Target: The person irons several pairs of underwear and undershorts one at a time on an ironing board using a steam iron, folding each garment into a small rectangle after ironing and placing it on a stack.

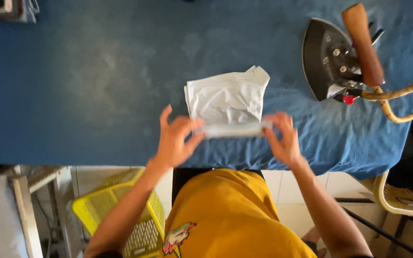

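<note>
On the blue ironing table (96,71), left hand (175,138) and right hand (283,138) pinch a folded white cloth (228,100)

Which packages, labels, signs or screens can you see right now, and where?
No packages, signs or screens.
Printed graphic: on the yellow shirt, bottom centre; small, pink, white and teal.
Both hands, left hand and right hand, hold an unmarked folded white cloth.
</note>
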